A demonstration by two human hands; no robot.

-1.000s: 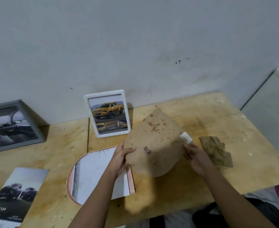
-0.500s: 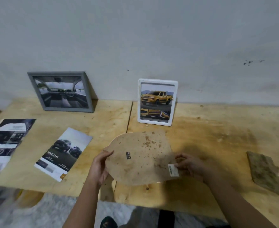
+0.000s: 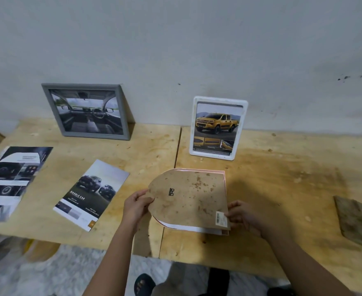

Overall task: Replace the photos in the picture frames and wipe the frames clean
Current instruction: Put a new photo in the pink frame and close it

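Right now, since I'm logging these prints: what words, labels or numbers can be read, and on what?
"DOUBLE CAB": on the truck brochure; its smaller print is blurred.
Barcode sticker on the backing board: too small to read.
Captions in the white frame and on the left brochure: blurred.

Makeshift workroom: stained plywood table [image 3: 282,167] against scuffed bare wall [image 3: 175,39].
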